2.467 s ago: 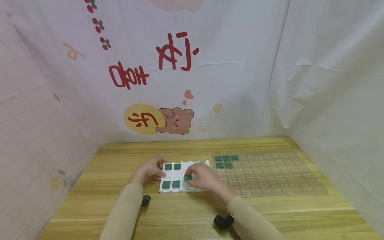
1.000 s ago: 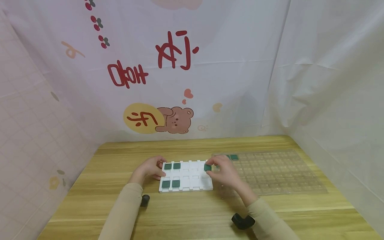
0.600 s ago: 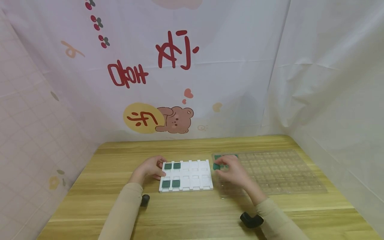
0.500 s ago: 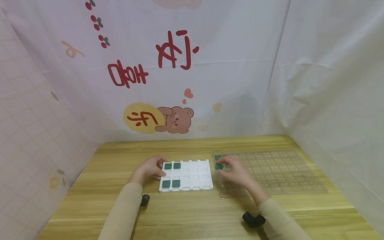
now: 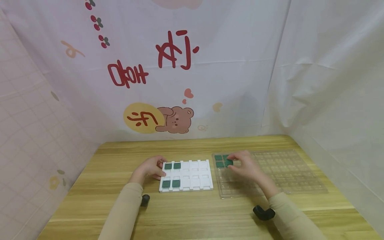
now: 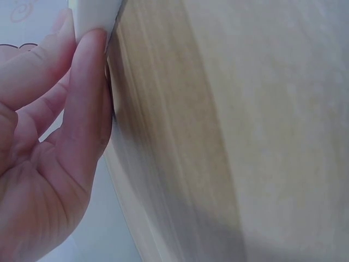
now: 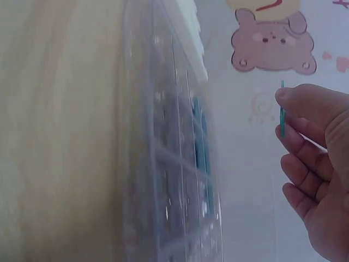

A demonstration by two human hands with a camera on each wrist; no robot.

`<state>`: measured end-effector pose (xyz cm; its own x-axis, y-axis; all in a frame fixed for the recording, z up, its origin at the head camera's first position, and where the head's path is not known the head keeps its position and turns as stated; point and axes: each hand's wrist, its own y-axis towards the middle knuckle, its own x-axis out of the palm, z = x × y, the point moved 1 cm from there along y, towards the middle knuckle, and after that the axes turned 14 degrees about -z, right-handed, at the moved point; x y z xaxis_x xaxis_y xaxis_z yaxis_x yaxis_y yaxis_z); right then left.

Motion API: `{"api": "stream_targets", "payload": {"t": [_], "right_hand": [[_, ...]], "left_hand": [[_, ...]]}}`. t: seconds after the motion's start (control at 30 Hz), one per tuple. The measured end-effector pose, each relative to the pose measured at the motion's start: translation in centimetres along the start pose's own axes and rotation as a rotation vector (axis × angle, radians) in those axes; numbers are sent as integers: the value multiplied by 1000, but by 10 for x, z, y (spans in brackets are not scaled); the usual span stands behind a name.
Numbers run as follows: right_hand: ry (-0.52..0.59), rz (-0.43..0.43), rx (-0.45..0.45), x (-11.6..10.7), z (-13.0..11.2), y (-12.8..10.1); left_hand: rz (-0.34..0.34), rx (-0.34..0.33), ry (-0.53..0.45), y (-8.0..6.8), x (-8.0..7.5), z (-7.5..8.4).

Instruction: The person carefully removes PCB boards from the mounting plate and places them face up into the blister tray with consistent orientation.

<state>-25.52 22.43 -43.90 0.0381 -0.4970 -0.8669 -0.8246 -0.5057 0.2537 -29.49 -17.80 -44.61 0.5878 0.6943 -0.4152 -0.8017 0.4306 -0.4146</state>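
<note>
My left hand (image 5: 151, 167) grips the left edge of a white tray (image 5: 195, 182), thumb on one side and fingers on the other in the left wrist view. Several square green chips (image 5: 176, 183) sit in that tray's two left columns. Between thumb and forefinger my right hand (image 5: 247, 168) pinches another thin green chip (image 7: 282, 117), seen edge-on and raised above the clear tray in the right wrist view. In the head view this hand hangs over the left part of the clear plastic tray (image 5: 288, 170), near green chips (image 5: 220, 164) in its back-left pockets, and partly covers that corner.
Both trays lie on a wood-grain table (image 5: 186, 213), the clear one right of the white one. White printed cloth (image 5: 228, 83) hangs behind the table and along both sides. Black wrist mounts (image 5: 264, 212) show beneath the forearms.
My right hand has moved right with a green chip, from above the white tray to above the clear tray's back-left pockets. My left hand has stayed at the white tray's edge.
</note>
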Motion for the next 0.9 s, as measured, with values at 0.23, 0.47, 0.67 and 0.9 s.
{"api": "stream_targets", "payload": {"t": [0.23, 0.47, 0.67, 0.9], "right_hand": [[-35, -19, -50, -10, 18, 1], [-111, -46, -69, -14, 34, 2], [-112, -88, -34, -15, 41, 2], [-140, -112, -39, -16, 45, 3]], "left_hand": [[2, -7, 9, -1, 0, 1], [1, -7, 5, -2, 0, 1], [2, -4, 3, 0, 0, 0], [7, 4, 0, 0, 1, -1]]}}
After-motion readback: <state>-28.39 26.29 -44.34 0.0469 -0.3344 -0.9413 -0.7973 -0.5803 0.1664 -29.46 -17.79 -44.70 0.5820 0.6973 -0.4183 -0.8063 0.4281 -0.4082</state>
